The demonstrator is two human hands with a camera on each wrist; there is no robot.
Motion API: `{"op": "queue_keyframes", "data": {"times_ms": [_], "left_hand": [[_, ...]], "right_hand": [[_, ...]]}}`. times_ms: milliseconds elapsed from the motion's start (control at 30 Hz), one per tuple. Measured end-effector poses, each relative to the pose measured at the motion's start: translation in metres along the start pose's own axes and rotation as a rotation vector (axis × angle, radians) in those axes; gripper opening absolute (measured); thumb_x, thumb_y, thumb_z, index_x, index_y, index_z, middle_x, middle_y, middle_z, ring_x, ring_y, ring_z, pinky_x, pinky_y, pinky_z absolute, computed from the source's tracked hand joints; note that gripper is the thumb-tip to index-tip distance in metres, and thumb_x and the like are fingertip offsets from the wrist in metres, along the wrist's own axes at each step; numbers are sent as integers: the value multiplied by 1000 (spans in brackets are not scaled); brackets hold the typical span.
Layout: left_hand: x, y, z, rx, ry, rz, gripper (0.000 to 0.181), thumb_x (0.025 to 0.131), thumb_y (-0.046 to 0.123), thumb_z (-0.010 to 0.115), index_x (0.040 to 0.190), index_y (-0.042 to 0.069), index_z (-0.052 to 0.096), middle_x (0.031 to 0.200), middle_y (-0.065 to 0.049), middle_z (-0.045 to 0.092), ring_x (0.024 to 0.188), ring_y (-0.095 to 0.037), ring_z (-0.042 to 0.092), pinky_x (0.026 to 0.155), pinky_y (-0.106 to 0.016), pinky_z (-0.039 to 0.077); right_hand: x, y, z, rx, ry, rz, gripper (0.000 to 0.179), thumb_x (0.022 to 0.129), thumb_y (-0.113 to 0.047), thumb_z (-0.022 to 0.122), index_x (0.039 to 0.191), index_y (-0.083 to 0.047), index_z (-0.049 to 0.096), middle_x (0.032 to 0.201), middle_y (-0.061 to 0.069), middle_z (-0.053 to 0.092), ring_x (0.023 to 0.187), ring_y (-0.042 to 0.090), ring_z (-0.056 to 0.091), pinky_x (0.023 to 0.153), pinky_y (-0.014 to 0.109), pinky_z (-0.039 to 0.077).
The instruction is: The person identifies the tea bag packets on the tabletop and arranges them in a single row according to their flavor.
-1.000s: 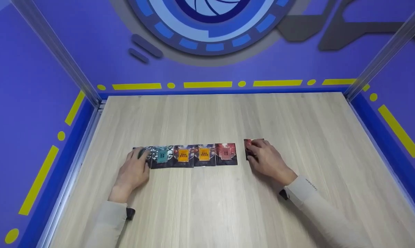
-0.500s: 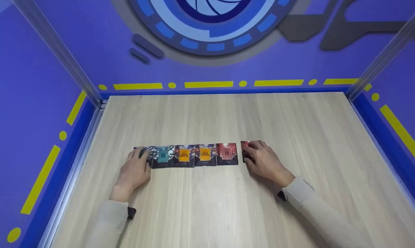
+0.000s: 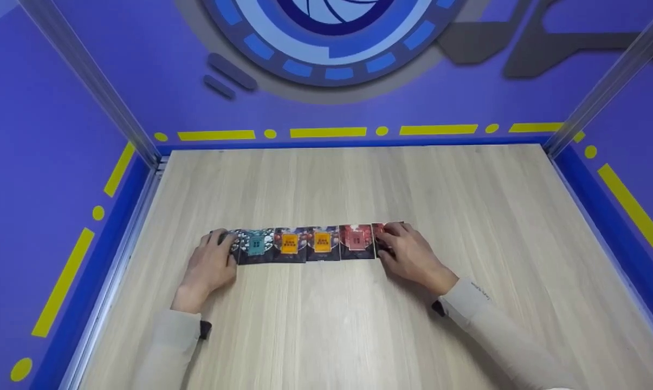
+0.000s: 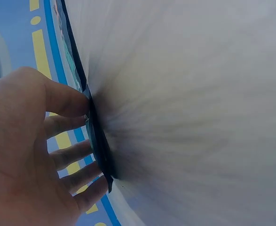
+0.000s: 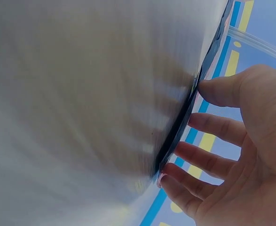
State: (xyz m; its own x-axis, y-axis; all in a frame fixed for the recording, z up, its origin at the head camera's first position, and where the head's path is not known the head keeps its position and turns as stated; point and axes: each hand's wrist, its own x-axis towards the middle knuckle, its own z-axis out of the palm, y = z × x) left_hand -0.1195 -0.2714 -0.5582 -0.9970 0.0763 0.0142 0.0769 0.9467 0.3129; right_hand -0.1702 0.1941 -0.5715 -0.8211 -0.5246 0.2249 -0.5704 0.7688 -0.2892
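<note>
Flat, square printed sachets lie side by side in a row on the table. A teal-labelled sachet (image 3: 257, 245), two orange-labelled ones and a red-labelled sachet (image 3: 356, 242) show in full. My left hand (image 3: 207, 265) rests its fingertips on the leftmost dark sachet (image 4: 98, 141), covering most of it. At the other end, my right hand (image 3: 415, 253) touches another red sachet (image 3: 379, 229) with spread fingers, its left edge right at the neighbouring red one. In the right wrist view, thumb and fingertips meet the thin dark edge of that sachet (image 5: 175, 132).
The wood-grain table (image 3: 326, 325) extends around the row on all sides. Blue walls (image 3: 326, 116) with yellow dashes stand behind and to both sides, with metal posts (image 3: 88, 81) at the corners.
My right hand has slid its red sachet left across the table, and the gap to the row has closed. The left hand and the other sachets have stayed in place.
</note>
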Motion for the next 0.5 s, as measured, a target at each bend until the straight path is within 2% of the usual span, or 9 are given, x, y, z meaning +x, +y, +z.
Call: {"op": "queue_keyframes", "data": {"times_ms": [300,500], "left_hand": [[1,-4,0,15,-14,0,56,96,10,60,151,-2,56,155,-30,47,146,-54,42,116,-70,42],[-2,-5,-1,4,20,26,53,96,8,61,148,-2,58,152,-28,50,143,-54,46,110,-71,46]], "right_hand": [[3,-2,2,-1,8,-14,38,94,-18,78,129,-4,74,129,22,68,119,44,64,103,58,56],[2,-1,1,0,20,-22,39,94,-17,80,130,-3,74,129,22,69,119,46,65,103,60,56]]}}
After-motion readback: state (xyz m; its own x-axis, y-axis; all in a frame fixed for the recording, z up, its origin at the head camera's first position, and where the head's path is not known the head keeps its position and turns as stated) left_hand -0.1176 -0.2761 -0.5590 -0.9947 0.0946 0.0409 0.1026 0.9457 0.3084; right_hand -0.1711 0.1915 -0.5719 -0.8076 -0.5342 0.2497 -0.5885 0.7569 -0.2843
